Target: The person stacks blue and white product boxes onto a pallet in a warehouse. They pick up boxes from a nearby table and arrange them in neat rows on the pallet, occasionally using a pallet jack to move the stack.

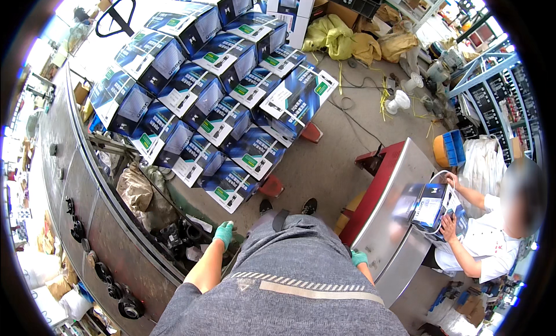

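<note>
Stacked blue product boxes [217, 98] lie closed, contents unseen. The gloved left hand [223, 233] hangs loosely curled and seemingly empty above black metal parts [176, 236]. The right hand [359, 258] is mostly hidden beside the metal table [388, 232]; its grip cannot be made out.

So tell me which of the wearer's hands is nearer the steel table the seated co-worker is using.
Right. The right hand hangs beside the steel table, almost at its edge. The left hand is on the far side of the body, over the black parts.

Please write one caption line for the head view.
Gloved left hand hangs near black parts beside stacked blue boxes; right hand by a metal table.
</note>
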`<state>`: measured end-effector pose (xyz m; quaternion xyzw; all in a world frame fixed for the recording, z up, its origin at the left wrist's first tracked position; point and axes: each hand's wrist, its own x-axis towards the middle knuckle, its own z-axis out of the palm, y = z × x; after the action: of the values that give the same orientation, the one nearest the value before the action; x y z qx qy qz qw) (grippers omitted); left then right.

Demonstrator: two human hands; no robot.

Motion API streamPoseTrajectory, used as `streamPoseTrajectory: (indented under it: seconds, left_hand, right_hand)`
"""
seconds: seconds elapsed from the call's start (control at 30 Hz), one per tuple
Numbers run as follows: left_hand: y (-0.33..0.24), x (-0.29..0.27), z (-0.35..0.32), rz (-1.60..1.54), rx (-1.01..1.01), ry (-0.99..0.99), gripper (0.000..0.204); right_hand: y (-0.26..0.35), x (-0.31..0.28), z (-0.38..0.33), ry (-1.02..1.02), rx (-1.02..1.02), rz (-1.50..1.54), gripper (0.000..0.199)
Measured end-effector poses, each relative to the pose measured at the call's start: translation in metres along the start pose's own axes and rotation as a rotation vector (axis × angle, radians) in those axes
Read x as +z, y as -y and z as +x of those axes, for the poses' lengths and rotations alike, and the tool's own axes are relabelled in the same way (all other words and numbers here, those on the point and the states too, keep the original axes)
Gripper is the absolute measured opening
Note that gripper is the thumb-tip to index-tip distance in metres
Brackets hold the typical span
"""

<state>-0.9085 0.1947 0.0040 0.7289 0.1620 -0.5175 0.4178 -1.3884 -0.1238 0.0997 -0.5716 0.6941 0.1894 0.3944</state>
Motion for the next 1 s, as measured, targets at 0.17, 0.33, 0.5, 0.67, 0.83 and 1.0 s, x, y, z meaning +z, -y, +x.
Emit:
streamPoseTrajectory:
  seconds: [0.17,0.33,0.5,0.67,0.83,1.0]
  left_hand:
    - [-0.008,0.0,-0.002,0.026,-0.02,0.045,0.037]
    - [-0.007,0.0,0.001,-0.016,0.007,0.077,0.038]
    - [-0.007,0.005,0.005,-0.029,-0.011,0.093,0.038]
    - [0.002,0.004,0.015,-0.095,-0.049,0.105,0.039]
    - [0.009,0.004,0.02,-0.093,-0.054,0.105,0.039]
    - [0.003,0.006,0.01,-0.054,-0.06,0.086,0.039]
  right_hand:
    - [-0.003,0.002,0.002,0.009,-0.015,0.058,0.034]
    - [0.014,-0.005,-0.008,-0.01,0.029,0.021,0.031]
    - [-0.015,0.006,0.009,0.001,-0.028,0.067,0.031]
    - [-0.02,0.01,0.014,-0.014,-0.051,0.044,0.032]
    - [-0.005,0.004,-0.002,-0.047,-0.037,0.093,0.033]
    - [0.003,0.0,-0.008,-0.052,-0.006,0.088,0.033]
